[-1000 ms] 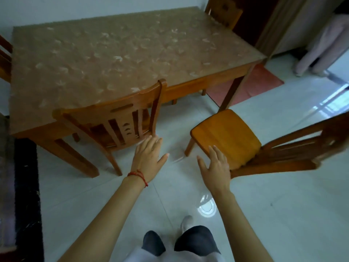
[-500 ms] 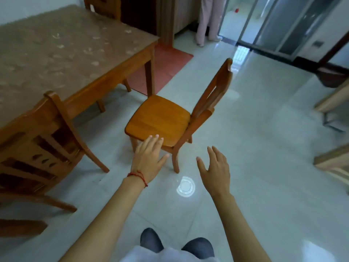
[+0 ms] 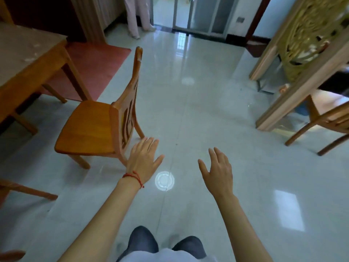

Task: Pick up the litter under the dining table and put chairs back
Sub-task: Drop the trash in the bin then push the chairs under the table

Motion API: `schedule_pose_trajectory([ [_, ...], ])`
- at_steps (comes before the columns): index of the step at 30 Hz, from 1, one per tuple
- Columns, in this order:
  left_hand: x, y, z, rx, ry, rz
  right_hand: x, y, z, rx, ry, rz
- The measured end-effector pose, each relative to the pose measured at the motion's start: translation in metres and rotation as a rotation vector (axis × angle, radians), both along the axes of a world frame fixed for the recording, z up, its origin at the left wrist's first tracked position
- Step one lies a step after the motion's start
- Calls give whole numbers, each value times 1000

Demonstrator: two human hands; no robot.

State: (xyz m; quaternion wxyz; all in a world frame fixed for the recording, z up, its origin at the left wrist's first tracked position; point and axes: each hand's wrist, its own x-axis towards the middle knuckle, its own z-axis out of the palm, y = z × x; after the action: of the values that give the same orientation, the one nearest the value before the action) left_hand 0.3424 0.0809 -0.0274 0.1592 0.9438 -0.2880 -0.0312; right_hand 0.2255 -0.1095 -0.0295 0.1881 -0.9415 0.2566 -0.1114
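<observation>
A wooden chair (image 3: 88, 127) stands pulled out on the pale floor, its seat facing the dining table (image 3: 28, 59) at the left and its backrest toward the room. My left hand (image 3: 144, 159), with a red string on its wrist, hovers open just beside the chair's rear leg, not touching it. My right hand (image 3: 219, 172) is open over bare floor further right, holding nothing. No litter shows in view.
A red mat (image 3: 90, 67) lies beyond the table. Another chair's legs (image 3: 28, 190) show at the lower left. A carved golden screen (image 3: 302, 44) and another wooden chair (image 3: 324, 120) stand at the right. A person's legs (image 3: 137, 17) are by the glass door.
My view has swung right, away from the table. The pulled-out chair has shifted to the left of the frame. Both hands stay open and held out in front of me.
</observation>
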Motion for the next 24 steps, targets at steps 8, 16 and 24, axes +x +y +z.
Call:
schedule_pose_trajectory([
  [8, 25, -78, -3, 58, -23, -72, 12, -78, -6, -8, 35, -51],
  [16, 125, -146, -18, 76, 5, -105, 97, -141, -16, -16, 82, -59],
  [24, 234, -195, -11, 49, -28, -73, 204, -193, -4, 18, 119, -43],
])
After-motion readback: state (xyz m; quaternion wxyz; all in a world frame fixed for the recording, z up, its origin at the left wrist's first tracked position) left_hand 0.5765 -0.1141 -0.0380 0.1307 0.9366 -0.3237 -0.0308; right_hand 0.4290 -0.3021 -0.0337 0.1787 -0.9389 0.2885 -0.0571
